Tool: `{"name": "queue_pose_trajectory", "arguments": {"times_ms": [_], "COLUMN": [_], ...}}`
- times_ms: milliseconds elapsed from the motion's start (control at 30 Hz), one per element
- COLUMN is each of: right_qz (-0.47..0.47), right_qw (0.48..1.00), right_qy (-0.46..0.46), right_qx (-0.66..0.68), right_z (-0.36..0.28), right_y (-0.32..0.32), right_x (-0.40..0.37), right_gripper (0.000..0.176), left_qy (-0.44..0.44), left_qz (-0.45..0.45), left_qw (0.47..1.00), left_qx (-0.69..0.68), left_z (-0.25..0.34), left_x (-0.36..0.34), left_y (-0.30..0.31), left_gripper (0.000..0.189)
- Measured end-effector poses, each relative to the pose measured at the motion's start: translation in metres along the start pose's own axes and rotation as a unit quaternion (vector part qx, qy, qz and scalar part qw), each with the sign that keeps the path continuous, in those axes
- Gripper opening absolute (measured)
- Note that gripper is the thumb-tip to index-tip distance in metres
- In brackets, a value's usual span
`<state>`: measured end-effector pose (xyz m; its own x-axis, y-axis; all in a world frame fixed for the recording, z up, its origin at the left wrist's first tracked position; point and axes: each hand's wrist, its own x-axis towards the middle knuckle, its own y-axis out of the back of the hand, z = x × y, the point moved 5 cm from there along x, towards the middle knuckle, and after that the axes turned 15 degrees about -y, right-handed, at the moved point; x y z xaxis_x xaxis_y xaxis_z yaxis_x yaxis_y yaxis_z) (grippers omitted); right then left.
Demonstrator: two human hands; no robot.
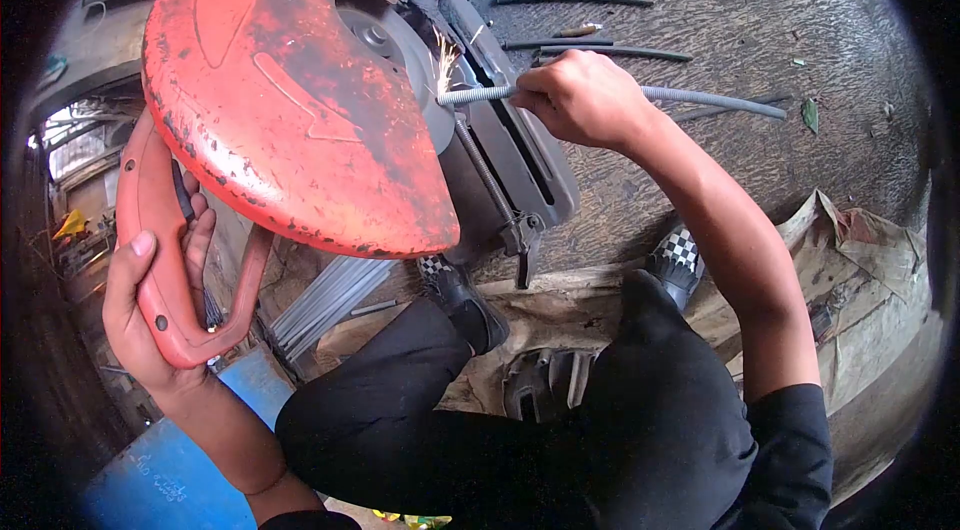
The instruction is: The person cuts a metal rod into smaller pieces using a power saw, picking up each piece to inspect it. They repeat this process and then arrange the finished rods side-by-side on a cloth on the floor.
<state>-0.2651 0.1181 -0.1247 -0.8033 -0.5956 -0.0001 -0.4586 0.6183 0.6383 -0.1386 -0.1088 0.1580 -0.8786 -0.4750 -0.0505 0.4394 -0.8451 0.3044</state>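
My left hand (150,310) is wrapped round the red looped handle (160,270) of a chop saw, whose scuffed red blade guard (300,120) fills the upper left. Part of the grey cutting disc (410,60) shows beyond the guard. In my right hand (580,100) is a long grey rod (710,100), gripped near its ribbed end. That end meets the disc's edge, and sparks (445,70) fly up from there. Below the rod lies the saw's dark metal base (490,170), with a screw clamp (523,235) at its near end.
Several dark rods (620,52) lie on the rough floor beyond the saw. A bundle of grey rods (330,300) lies below the guard, near a blue surface (185,460). Crumpled sacking (870,280) spreads at the right. My checkered shoes (680,255) are close to the saw base.
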Motion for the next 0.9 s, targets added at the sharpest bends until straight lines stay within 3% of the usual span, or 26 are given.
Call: {"name": "queue_pose_trajectory", "arguments": {"times_ms": [133, 767, 900], "right_qz": [-0.004, 0.060, 0.080], "right_qw": [0.999, 0.990, 0.983], "right_qy": [-0.017, 0.035, 0.085], "right_qx": [-0.030, -0.121, -0.141], "right_z": [-0.002, -0.004, -0.007], "right_y": [0.003, -0.001, 0.002], "right_x": [0.001, 0.004, 0.003], "right_gripper": [0.012, 0.007, 0.008], "left_qy": [0.007, 0.007, 0.011], "left_qz": [0.008, 0.011, 0.012], "left_qw": [0.999, 0.999, 0.999], "left_qx": [-0.038, -0.042, -0.048], "left_z": [-0.001, -0.002, -0.002], "left_x": [0.000, 0.001, 0.001], "left_y": [-0.003, -0.001, -0.001], "left_gripper": [0.063, 0.061, 0.062]}}
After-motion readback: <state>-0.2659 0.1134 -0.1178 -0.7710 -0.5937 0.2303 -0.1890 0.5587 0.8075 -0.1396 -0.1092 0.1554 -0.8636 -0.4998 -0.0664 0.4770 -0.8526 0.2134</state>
